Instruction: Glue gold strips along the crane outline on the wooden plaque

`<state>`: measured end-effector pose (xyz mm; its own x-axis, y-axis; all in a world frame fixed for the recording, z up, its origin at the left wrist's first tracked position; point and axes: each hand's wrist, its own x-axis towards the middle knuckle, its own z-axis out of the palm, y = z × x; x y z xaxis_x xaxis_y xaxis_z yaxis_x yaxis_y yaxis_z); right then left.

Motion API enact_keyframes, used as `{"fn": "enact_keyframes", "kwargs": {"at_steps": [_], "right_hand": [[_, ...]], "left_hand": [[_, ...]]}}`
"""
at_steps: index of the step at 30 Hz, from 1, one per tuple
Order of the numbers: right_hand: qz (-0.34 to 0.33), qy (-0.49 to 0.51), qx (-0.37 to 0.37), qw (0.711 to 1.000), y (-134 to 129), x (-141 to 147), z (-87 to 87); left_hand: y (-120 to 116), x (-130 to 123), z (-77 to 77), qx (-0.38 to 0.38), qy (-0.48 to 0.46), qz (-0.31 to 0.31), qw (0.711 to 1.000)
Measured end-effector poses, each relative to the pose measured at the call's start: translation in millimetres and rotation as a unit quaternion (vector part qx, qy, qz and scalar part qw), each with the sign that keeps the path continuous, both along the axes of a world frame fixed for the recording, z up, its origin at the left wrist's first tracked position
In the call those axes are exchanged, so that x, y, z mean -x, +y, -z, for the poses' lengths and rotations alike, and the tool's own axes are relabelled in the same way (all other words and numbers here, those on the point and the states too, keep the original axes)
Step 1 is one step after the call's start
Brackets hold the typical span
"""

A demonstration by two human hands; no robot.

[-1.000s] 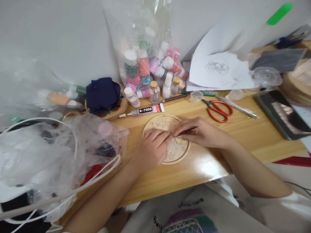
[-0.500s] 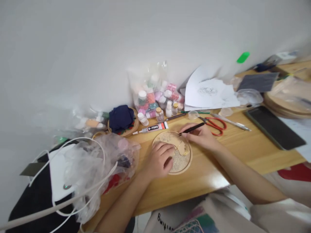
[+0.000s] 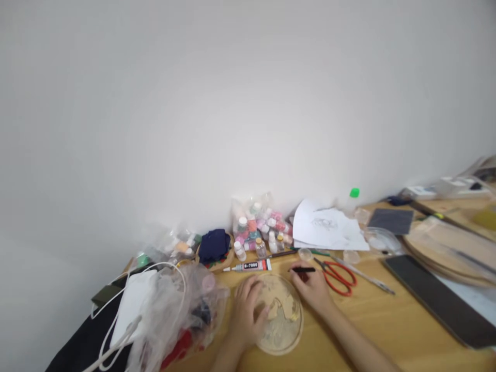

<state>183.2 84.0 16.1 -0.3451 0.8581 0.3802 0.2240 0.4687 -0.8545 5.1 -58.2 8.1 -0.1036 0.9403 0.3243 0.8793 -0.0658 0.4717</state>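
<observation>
A round wooden disc (image 3: 279,325) with a line pattern and gold-coloured parts lies on the wooden table. My left hand (image 3: 250,310) rests at its left edge, fingers apart, with nothing held. Just off the disc's upper right edge, my right hand (image 3: 310,289) grips a thin black tool (image 3: 304,269), whose tip points left. Whether it is a pen or tweezers is blurred. Behind the disc lies a B-7000 glue tube (image 3: 251,265).
Red-handled scissors (image 3: 340,279) and a dark phone (image 3: 437,299) lie to the right. Small bottles (image 3: 260,248), bagged jars (image 3: 251,225) and papers (image 3: 329,230) line the wall. Plastic bags (image 3: 166,315) and a white cable crowd the left.
The view has tilted up, so the table sits lower. My left hand has shifted to the disc's left edge with fingers more spread. The black tool has moved off the disc.
</observation>
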Motion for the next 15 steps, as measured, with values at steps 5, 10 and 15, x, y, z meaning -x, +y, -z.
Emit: {"fn": "enact_keyframes", "kwargs": {"at_steps": [5, 10, 15], "right_hand": [[0.014, 0.023, 0.009, 1.000, 7, 0, 1.8], [0.030, 0.044, 0.005, 0.999, 7, -3, 0.4], [0.031, 0.088, -0.037, 0.995, 21, 2, 20.8]], "left_hand": [[7, 5, 7.6, -0.046, -0.107, -0.111, 0.987], [9, 4, 0.6, -0.062, -0.194, -0.133, 0.970], [15, 11, 20.6, -0.099, -0.182, -0.178, 0.962]]}}
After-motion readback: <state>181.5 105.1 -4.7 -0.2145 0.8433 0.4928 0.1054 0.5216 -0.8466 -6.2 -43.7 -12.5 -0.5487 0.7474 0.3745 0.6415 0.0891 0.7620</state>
